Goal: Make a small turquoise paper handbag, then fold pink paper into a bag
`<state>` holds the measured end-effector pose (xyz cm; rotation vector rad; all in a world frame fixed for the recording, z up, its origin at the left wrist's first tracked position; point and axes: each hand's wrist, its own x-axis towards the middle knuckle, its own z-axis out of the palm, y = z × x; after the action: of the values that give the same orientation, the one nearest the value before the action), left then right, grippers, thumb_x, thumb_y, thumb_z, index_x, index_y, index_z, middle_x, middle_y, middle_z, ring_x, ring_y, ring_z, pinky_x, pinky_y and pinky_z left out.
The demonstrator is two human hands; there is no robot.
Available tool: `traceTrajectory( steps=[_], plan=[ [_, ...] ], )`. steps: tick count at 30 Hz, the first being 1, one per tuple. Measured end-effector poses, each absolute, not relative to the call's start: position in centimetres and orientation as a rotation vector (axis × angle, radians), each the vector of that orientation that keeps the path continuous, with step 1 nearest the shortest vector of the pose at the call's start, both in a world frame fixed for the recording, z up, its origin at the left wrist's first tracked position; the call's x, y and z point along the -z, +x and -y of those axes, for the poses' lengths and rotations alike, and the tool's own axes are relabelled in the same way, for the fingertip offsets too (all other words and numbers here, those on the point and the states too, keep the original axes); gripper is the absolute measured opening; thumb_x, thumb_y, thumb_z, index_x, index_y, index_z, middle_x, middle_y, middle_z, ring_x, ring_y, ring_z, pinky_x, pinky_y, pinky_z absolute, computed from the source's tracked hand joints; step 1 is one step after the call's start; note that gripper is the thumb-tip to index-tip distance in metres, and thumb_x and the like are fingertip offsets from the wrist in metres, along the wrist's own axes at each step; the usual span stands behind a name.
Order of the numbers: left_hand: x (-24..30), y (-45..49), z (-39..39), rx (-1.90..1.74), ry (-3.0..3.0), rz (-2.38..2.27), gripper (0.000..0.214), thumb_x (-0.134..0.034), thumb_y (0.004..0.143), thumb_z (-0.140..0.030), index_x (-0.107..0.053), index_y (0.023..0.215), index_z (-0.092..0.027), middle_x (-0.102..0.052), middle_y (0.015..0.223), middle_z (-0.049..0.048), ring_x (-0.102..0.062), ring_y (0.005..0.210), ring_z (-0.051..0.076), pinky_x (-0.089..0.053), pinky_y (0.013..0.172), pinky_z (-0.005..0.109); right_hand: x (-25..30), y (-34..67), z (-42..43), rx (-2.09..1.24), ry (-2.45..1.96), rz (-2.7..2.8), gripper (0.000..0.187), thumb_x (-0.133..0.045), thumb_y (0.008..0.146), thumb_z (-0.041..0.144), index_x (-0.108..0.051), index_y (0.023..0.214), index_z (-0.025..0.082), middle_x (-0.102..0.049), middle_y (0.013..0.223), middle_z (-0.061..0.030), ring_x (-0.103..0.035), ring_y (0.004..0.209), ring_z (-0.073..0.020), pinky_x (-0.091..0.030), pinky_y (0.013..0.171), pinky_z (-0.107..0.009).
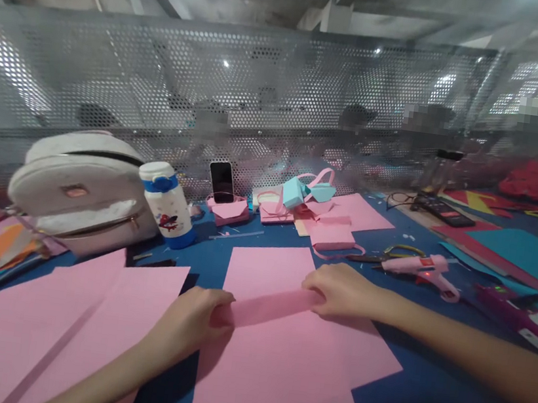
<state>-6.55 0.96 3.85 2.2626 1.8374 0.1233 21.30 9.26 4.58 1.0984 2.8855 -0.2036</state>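
Note:
A large pink paper sheet [278, 355] lies on the blue table [202, 259] in front of me, with a raised fold running across its middle. My left hand [193, 324] pinches the left end of that fold, fingers closed on the paper. My right hand [341, 291] presses and grips the right end of the same fold, fingers curled over it. A second stack of pink sheets [64, 326] lies flat at the left, untouched.
A white backpack [77, 189] and a white-and-blue bottle [167, 204] stand at the back left. A phone [222, 182] leans on a pink stand. Folded pink and teal paper pieces [309, 200], scissors [391, 254] and a pink glue gun [421, 269] lie right. Perforated metal screen behind.

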Motion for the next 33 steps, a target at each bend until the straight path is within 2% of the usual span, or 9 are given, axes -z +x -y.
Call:
traceTrajectory(
  steps=[3,6,13,16,18,22,26,30,33],
  plan=[
    [-3.8,-6.0,-0.1,-0.102,2.336,-1.856,0.014,-0.060,0.081,-0.022,-0.061,0.067,-0.020,-0.066,0.069,0.0014,-0.062,0.073,0.022,-0.033,0.064,0.029,-4.0,21.6,-8.5,0.106,1.090,-2.937,0.005,-0.058,0.071,0.016,-0.062,0.070,0.020,-0.071,0.079,-0.0011,-0.063,0.069,-0.0173,-0.018,0.051,-0.029],
    [-3.2,-5.9,0.8,-0.090,2.558,-1.821,0.017,-0.057,0.089,-0.023,-0.064,0.074,-0.021,-0.067,0.073,0.0015,-0.062,0.073,0.021,-0.036,0.070,0.032,-3.8,21.6,-7.4,0.011,1.020,-2.988,0.012,-0.056,0.077,0.010,-0.064,0.074,0.019,-0.070,0.081,-0.0015,-0.064,0.075,-0.0175,-0.024,0.054,-0.028],
    [-0.1,-5.7,4.0,-0.078,3.329,-1.659,0.036,-0.041,0.085,0.004,-0.070,0.096,-0.015,-0.071,0.079,0.0064,-0.065,0.071,0.022,-0.046,0.083,0.043,-3.0,22.3,-4.5,-0.244,0.953,-2.980,0.027,-0.049,0.082,-0.003,-0.067,0.084,0.018,-0.070,0.087,-0.0053,-0.064,0.077,-0.0194,-0.041,0.064,-0.031],
    [1.1,-5.7,5.5,-0.033,3.439,-1.591,0.039,-0.042,0.084,0.002,-0.066,0.113,-0.008,-0.073,0.098,0.0150,-0.069,0.087,0.026,-0.047,0.093,0.046,-1.5,23.0,-3.5,-0.327,0.950,-3.023,0.030,-0.051,0.081,-0.002,-0.069,0.098,0.015,-0.071,0.100,-0.0093,-0.066,0.084,-0.0221,-0.047,0.071,-0.034],
    [1.5,-5.4,6.3,0.010,3.418,-1.595,0.043,-0.043,0.086,-0.003,-0.060,0.125,-0.005,-0.070,0.112,0.0201,-0.067,0.104,0.031,-0.046,0.098,0.048,-0.8,23.1,-2.8,-0.340,0.959,-3.074,0.034,-0.052,0.085,0.005,-0.065,0.115,0.010,-0.068,0.117,-0.0155,-0.065,0.101,-0.0266,-0.049,0.083,-0.038],
    [0.7,-3.3,6.9,0.193,3.186,-1.636,0.051,-0.053,0.089,-0.021,-0.051,0.137,-0.004,-0.056,0.132,0.0274,-0.056,0.121,0.041,-0.048,0.098,0.055,-0.9,22.0,-1.3,0.030,0.876,-3.106,0.055,-0.046,0.097,0.033,-0.042,0.144,0.004,-0.041,0.149,-0.0200,-0.040,0.137,-0.0308,-0.035,0.111,-0.047],
    [-0.2,-1.1,6.7,0.161,3.022,-1.534,0.073,-0.047,0.093,-0.056,-0.045,0.141,-0.001,-0.039,0.143,0.0273,-0.043,0.131,0.040,-0.048,0.102,0.050,-1.4,19.9,-0.1,0.468,0.785,-3.032,0.065,-0.040,0.099,0.041,-0.024,0.152,0.008,-0.020,0.158,-0.0147,-0.018,0.147,-0.0241,-0.019,0.121,-0.043],
    [0.1,-1.7,6.6,0.046,2.981,-1.470,0.083,-0.034,0.094,-0.065,-0.038,0.145,0.000,-0.034,0.146,0.0275,-0.037,0.135,0.039,-0.044,0.105,0.050,-1.2,19.6,0.1,0.629,0.775,-3.044,0.066,-0.041,0.098,0.040,-0.021,0.153,0.009,-0.015,0.159,-0.0140,-0.012,0.148,-0.0230,-0.013,0.122,-0.045],
    [0.5,-3.4,7.1,-0.049,3.018,-1.426,0.086,-0.036,0.094,-0.064,-0.018,0.152,-0.003,-0.030,0.147,0.0302,-0.034,0.136,0.041,-0.045,0.102,0.054,-1.2,20.9,-0.2,0.646,0.834,-2.987,0.067,-0.040,0.098,0.041,-0.019,0.153,0.009,-0.014,0.159,-0.0143,-0.012,0.148,-0.0252,-0.015,0.121,-0.048]
  ],
)
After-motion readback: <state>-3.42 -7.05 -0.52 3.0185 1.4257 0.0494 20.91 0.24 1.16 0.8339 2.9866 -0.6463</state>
